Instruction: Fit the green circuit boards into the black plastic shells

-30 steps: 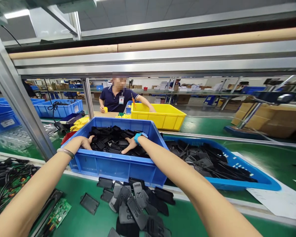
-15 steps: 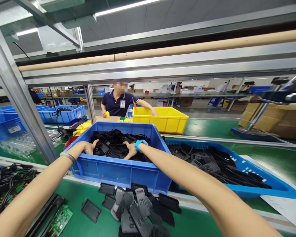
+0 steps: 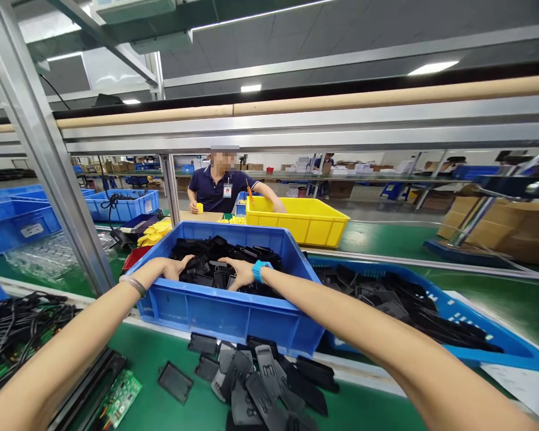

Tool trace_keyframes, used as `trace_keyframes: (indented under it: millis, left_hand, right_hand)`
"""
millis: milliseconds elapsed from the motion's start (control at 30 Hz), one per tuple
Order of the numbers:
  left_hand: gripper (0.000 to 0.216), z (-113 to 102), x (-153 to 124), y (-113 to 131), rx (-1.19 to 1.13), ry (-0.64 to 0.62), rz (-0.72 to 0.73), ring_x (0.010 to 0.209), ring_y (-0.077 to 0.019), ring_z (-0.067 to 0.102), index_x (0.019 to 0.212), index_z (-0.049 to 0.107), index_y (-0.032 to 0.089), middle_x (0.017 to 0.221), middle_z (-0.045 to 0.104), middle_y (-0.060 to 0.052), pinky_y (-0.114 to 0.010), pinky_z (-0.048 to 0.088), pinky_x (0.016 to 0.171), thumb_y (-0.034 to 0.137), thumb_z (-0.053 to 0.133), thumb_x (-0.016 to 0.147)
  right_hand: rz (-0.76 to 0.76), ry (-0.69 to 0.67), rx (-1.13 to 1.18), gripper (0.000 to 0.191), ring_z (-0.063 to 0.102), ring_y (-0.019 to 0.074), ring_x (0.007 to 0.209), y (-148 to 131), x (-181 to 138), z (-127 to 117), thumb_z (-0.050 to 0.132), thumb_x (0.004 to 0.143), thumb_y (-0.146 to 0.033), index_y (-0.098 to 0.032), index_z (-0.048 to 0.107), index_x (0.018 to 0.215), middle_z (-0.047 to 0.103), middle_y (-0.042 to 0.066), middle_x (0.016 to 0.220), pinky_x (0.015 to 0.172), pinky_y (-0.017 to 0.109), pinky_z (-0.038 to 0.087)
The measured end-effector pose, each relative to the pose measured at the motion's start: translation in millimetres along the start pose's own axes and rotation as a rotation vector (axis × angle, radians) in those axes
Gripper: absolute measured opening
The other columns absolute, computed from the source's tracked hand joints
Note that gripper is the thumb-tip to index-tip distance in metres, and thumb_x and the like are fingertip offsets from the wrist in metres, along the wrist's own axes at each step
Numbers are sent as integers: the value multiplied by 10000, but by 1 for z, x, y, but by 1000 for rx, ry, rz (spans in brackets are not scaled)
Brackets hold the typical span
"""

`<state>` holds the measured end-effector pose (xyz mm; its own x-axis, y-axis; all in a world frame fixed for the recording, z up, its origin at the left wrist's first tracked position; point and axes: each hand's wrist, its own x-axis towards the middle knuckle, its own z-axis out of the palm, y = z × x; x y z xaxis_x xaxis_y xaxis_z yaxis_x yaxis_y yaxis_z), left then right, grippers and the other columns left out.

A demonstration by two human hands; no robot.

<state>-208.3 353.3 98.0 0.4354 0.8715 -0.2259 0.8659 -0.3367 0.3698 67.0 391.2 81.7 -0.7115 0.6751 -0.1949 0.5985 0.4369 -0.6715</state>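
Your left hand (image 3: 176, 269) and right hand (image 3: 242, 273) reach into the blue bin (image 3: 220, 306), among the black parts (image 3: 220, 244) heaped inside; I cannot tell whether either is clamped on any. The bin stands beyond loose black covers (image 3: 268, 398) on your green surface (image 3: 159, 413), a blue basket (image 3: 516, 354) just to its right.

Inside the blue bin (image 3: 215, 306), we now bring our left hand (image 3: 174, 269) and right hand (image 3: 242, 273) closer together over the black plastic parts (image 3: 206, 265), their fingertips separated by a narrower gap than a second ago. Our view tips upward: lit ceiling panels (image 3: 433, 67) come into sight above the metal rail (image 3: 296, 134), and the near pile of black covers (image 3: 266, 398) slips lower in view.
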Motion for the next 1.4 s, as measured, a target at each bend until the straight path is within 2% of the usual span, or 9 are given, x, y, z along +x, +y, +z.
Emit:
trace_keyframes:
  millis: [133, 233, 367, 500, 733, 867, 1000, 1200, 1400]
  left_hand:
    - [1415, -6, -4, 9, -138, -112, 32, 1270, -279, 498, 1488, -155, 118, 1445, 450, -195, -321, 442, 963, 391, 787, 468]
    - [1479, -11, -5, 20, -228, -183, 5, 1319, -302, 438, 1462, -235, 114, 1490, 373, -212, -337, 438, 976, 411, 807, 455]
    - [1428, -13, -7, 31, -267, -129, 63, 1364, -312, 371, 1495, -125, 107, 1520, 322, -199, -338, 389, 1040, 458, 813, 477]
    - [1418, -13, -8, 37, -261, -130, 46, 1373, -309, 356, 1490, -130, 77, 1529, 295, -208, -333, 356, 1071, 472, 806, 501]
    - [1369, -13, -10, 37, -263, -82, 28, 1366, -313, 368, 1512, -23, 156, 1525, 337, -155, -341, 371, 1064, 470, 828, 488]
    - [1383, -15, -11, 37, -257, -67, 16, 1391, -329, 318, 1510, -24, 152, 1543, 287, -175, -377, 336, 1093, 463, 841, 476]
    - [1349, -20, -14, 37, -321, -69, 72, 1373, -314, 356, 1509, -2, 160, 1532, 313, -168, -369, 337, 1098, 444, 843, 498]
    - [1368, -25, -16, 42, -455, 93, 116, 1341, -314, 401, 1509, -56, 193, 1522, 331, -157, -386, 385, 1069, 466, 835, 507]
    - [1369, -40, -24, 61, -443, 200, 169, 1357, -318, 372, 1508, -57, 215, 1531, 304, -144, -407, 360, 1092, 497, 825, 500]
  right_hand:
    - [-41, -7, 120, 1354, 465, 307, 1289, 3, -1, 1, 914, 334, -279, -193, 218, 1493, 496, 139, 1405, 1106, 399, 329]
    - [-59, -1, 232, 1360, 503, 300, 1251, 1, 1, 5, 912, 320, -258, -166, 219, 1486, 540, 146, 1354, 1081, 396, 369]
    - [-93, 54, 378, 1269, 534, 271, 1221, -6, 9, 11, 876, 427, -247, -207, 187, 1492, 559, 116, 1333, 1054, 402, 407]
    - [-94, 50, 496, 1352, 523, 271, 1230, -12, 19, 21, 866, 394, -152, -229, 110, 1512, 523, 115, 1376, 1075, 407, 381]
    - [-58, 50, 715, 1250, 616, 256, 1078, -15, 9, 27, 824, 426, -141, -231, 181, 1494, 620, 87, 1234, 934, 393, 503]
    - [-56, 33, 819, 1230, 637, 247, 1024, -18, 6, 30, 797, 418, -136, -245, 192, 1483, 640, 76, 1183, 857, 382, 541]
    - [-94, 59, 907, 1220, 647, 251, 1002, -23, 8, 32, 798, 397, -101, -271, 225, 1461, 635, 73, 1194, 834, 401, 554]
    - [-171, 179, 976, 1170, 649, 262, 989, -33, 13, 14, 765, 384, -18, -306, 306, 1422, 648, 46, 1147, 807, 441, 573]
    - [-236, 233, 950, 1084, 652, 236, 916, -55, -5, -11, 736, 394, 4, -274, 371, 1377, 667, 19, 1035, 739, 385, 583]
